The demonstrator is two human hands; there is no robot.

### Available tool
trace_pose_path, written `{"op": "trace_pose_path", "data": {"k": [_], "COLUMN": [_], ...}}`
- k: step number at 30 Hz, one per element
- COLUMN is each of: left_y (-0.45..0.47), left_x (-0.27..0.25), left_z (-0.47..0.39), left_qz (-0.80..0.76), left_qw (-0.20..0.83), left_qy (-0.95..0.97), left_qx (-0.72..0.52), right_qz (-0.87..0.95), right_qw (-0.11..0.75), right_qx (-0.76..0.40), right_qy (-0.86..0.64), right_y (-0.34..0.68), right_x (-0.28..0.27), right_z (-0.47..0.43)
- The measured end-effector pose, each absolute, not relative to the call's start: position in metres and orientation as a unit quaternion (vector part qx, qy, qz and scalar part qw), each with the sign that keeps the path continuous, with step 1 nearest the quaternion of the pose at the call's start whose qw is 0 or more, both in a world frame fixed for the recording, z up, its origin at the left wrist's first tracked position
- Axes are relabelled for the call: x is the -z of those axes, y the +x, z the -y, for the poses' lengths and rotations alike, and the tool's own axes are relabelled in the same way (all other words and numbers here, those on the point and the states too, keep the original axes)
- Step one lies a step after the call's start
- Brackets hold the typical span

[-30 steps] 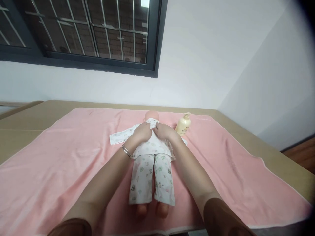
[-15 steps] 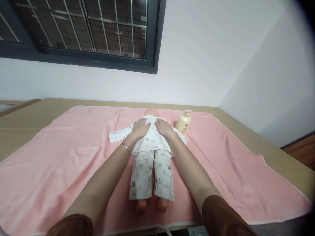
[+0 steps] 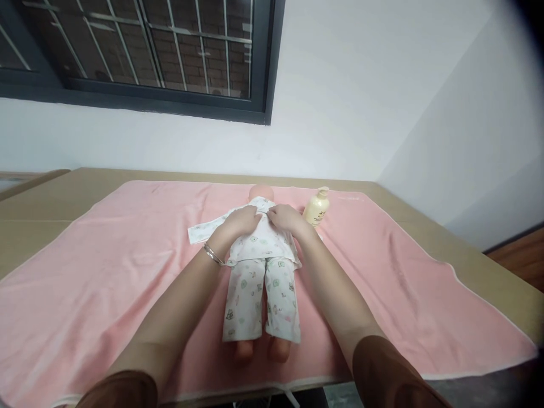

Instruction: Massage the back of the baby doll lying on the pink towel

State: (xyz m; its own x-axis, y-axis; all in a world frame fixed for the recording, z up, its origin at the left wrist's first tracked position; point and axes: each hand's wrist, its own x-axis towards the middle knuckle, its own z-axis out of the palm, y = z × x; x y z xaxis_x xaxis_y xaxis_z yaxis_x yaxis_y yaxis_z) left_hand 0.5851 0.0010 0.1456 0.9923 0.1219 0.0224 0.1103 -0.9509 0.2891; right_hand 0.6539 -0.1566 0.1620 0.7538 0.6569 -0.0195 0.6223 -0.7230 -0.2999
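A doll [image 3: 261,243] in a white printed shirt and trousers lies stretched out on a pink cloth [image 3: 140,272]; its bare head is at the far end and its feet point towards me. My left hand [image 3: 245,220] is on the upper left of the shirt, fingers drawn together towards the middle. Opposite it, my right hand [image 3: 284,219] bends inward the same way. Between the fingertips the shirt is creased, and both hands appear to pinch it. The doll's right-hand sleeve is mostly hidden by my right arm.
A cream pump bottle [image 3: 317,208] stands on the cloth just right of my right hand. Under the cloth is a tan table [image 3: 476,283]. A white wall [image 3: 331,113] and a barred window [image 3: 170,51] rise behind it.
Both hands lay flat with fingers spread on the shirt; now their fingers are drawn in and turned towards each other, wrists farther apart. The shirt has creased between them.
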Motion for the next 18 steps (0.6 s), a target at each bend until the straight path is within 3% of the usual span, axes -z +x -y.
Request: {"op": "trace_pose_path", "data": {"k": [7, 18], "left_y": [0.605, 0.573], "left_x": [-0.116, -0.160], "left_z": [-0.014, 0.003], "left_qz": [-0.107, -0.027], "left_qw": [0.167, 0.126], "left_qy": [0.979, 0.990], "left_qx": [-0.051, 0.055], "right_qz": [0.327, 0.347], "right_qw": [0.202, 0.084], "right_qx": [-0.024, -0.064], "right_qy": [-0.923, -0.932], "right_y": [0.681, 0.647], "right_x": [-0.126, -0.159], "right_z": [0.149, 0.149]}}
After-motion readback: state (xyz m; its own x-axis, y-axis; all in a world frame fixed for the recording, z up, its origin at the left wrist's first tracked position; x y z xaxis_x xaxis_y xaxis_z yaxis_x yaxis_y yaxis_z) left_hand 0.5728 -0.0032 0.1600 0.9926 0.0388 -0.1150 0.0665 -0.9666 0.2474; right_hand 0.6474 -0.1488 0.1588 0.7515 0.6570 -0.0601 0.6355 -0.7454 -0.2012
